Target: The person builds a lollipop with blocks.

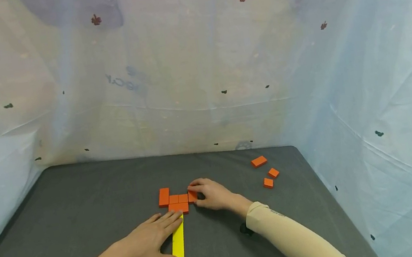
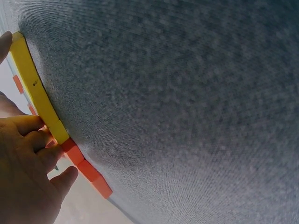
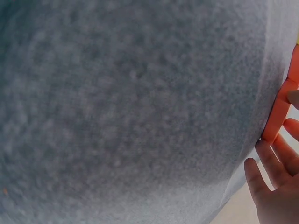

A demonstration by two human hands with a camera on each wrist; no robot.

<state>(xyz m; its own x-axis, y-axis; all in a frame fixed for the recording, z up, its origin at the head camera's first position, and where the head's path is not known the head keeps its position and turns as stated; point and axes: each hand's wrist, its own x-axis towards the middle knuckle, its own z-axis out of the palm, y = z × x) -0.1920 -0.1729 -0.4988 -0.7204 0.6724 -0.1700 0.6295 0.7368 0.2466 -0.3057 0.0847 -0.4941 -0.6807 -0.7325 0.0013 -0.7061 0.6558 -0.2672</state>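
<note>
Several orange blocks lie joined on the dark table, among them an upright oblong block [image 1: 164, 197], two small middle blocks [image 1: 178, 199] and a crosswise block [image 1: 178, 208]. Below them runs a long yellow block [image 1: 178, 242], with a seam near its far end in the left wrist view. My left hand [image 1: 149, 242] stretches along the yellow block, thumb touching its near end and straight fingers by its far end. My right hand [image 1: 213, 194] pinches the orange block [image 1: 192, 196] at the group's right end between thumb and fingers. Fingers partly hide that block.
Three loose orange pieces lie at the far right: an oblong block [image 1: 259, 161] and two small blocks, one farther back [image 1: 273, 173] and one nearer [image 1: 268, 183]. A pale plastic sheet [image 1: 182, 82] hangs behind and beside the table [image 1: 91, 197].
</note>
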